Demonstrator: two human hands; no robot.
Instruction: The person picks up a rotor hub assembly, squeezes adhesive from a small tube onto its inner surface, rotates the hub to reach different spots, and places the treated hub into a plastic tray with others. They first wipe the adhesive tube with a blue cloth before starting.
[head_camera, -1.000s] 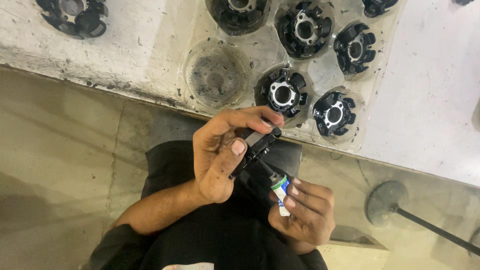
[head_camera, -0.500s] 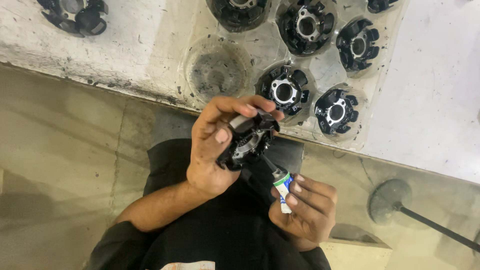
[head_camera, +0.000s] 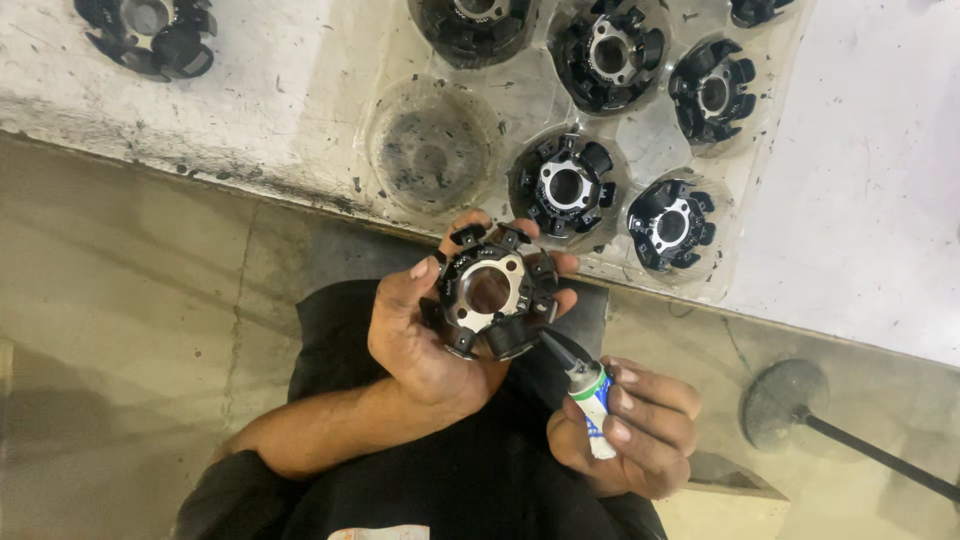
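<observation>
A black ring-shaped part (head_camera: 490, 292) with a bright metal centre and stubby teeth round its rim sits in my left hand (head_camera: 425, 335), held face-up over my lap, just below the near edge of the white work table (head_camera: 250, 90). There is open air between the part and that edge, and clear space to its left over the grey floor (head_camera: 120, 330). My left-hand fingers are curled round the far side of the ring, thumb against its near-left rim, so the hand is clamped on it rather than spread.

My right hand (head_camera: 630, 430) is closed round a small white tube with a green collar and dark nozzle (head_camera: 585, 385); the nozzle tip points up at the ring's lower right edge, close to it, though I cannot tell if it touches.

On the table, a clear plastic tray (head_camera: 640, 150) overhangs the edge. It holds several more black toothed rings (head_camera: 565, 185), each in a round pocket, and one pocket (head_camera: 432, 152) nearest the left stands vacant. Another ring (head_camera: 150, 30) lies apart at the table's far left. A round metal base with a dark rod (head_camera: 790, 405) rests on the floor at right.
</observation>
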